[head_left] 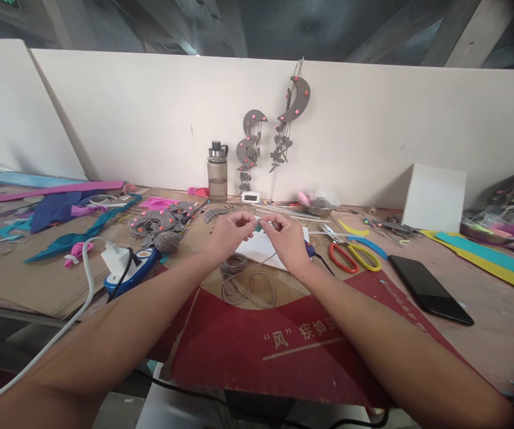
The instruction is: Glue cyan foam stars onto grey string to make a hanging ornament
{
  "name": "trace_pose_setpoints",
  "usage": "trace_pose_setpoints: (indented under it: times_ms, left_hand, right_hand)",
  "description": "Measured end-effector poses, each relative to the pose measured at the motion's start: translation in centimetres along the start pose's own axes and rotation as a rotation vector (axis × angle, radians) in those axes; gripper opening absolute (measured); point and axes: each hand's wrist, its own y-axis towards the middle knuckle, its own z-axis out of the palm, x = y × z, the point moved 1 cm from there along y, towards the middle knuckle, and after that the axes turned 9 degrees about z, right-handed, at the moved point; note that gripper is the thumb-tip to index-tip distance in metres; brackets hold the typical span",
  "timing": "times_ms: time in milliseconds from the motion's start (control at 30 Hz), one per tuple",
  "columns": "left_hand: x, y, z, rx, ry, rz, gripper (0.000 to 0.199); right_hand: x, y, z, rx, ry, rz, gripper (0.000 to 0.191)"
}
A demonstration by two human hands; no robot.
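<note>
My left hand (233, 233) and my right hand (286, 237) meet fingertip to fingertip over the middle of the table. Both are closed in a pinch on a small teal-green piece (258, 224), too small and too covered by fingers to name its kind. A white sheet or block (263, 247) lies beneath the hands. Grey cord (250, 285) is coiled and looped just in front of them, and one strand runs up toward my right hand. A blue-handled tool (310, 250) with a black cable sits beside my right wrist, partly hidden.
Scissors (346, 256) with red and yellow handles and a black phone (430, 289) lie to the right. A blue power strip (136, 271) with a white plug stands left, near grey felt pieces (158, 220). Behind are a water bottle (218, 173) and hanging grey moon ornaments (299, 98).
</note>
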Motion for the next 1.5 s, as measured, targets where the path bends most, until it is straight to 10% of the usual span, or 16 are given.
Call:
trace_pose_setpoints:
  times_ms: [500, 1500]
  left_hand:
    - [3.5, 1.1, -1.0, -0.037, -0.247, -0.102, 0.031]
    - [-0.8, -0.2, 0.0, -0.004, 0.331, 0.185, 0.01]
  right_hand:
    - [-1.3, 1.0, 0.8, 0.015, 0.486, 0.401, 0.019]
    - [-0.2, -0.9, 0.5, -0.083, 0.004, -0.002, 0.011]
